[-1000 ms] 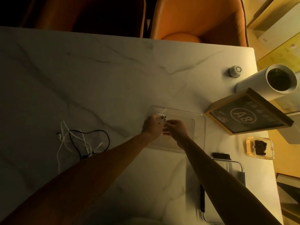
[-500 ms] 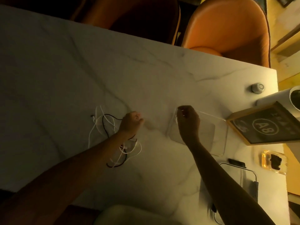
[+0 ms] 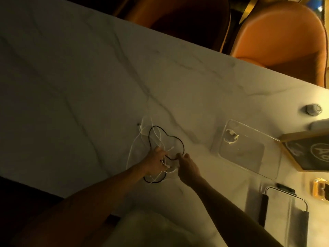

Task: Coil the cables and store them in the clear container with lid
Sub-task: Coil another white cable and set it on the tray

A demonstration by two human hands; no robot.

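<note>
the cables (image 3: 156,150) lie in a loose tangle on the big marble table (image 3: 74,90), a black one and some white ones all mixed up, well apart from the clear container (image 3: 249,150) on my right. the container is open and lies flat. one small white coil (image 3: 231,138) already sits inside it, near its far left corner. the lid (image 3: 288,211), i think, is the clear piece with dark clips closer to me on the right, but it is dim and i am not sure.

i have both hands down in the tangle. my left hand (image 3: 156,163) has its fingers curled around some white cable. my right hand (image 3: 187,164) is just beside it, pinching at the black cable where it bends.

so i judge one cable is done and i am starting the next. next i need to pull one cable free of the others, slowly, so it does not drag the rest along. then i can wind it into a small ring and carry it over to the container.
</note>
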